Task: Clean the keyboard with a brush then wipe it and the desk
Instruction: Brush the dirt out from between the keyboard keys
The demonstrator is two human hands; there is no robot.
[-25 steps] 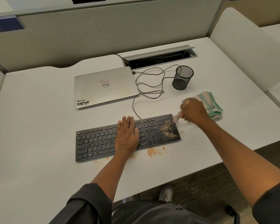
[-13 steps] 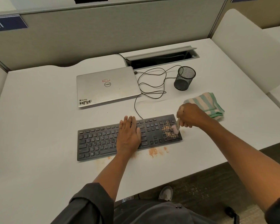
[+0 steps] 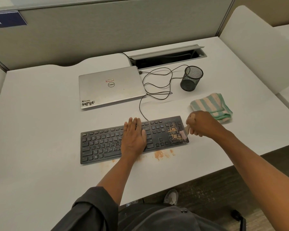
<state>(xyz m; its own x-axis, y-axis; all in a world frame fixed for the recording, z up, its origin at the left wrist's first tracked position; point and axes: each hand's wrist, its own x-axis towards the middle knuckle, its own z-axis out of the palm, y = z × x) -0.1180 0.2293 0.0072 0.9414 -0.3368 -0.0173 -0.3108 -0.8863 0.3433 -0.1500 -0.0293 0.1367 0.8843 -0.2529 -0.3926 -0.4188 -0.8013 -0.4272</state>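
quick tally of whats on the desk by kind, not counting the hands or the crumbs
keyboard: 1
laptop: 1
brush: 1
striped cloth: 1
mesh cup: 1
cable: 1
total: 6

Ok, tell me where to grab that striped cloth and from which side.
Take the folded striped cloth at its far right corner, coming down from above on its right side. It lies flat on the desk, so a pinch from the top suits it. The right hand with the brush covers its near left edge, and the mesh cup stands behind it.
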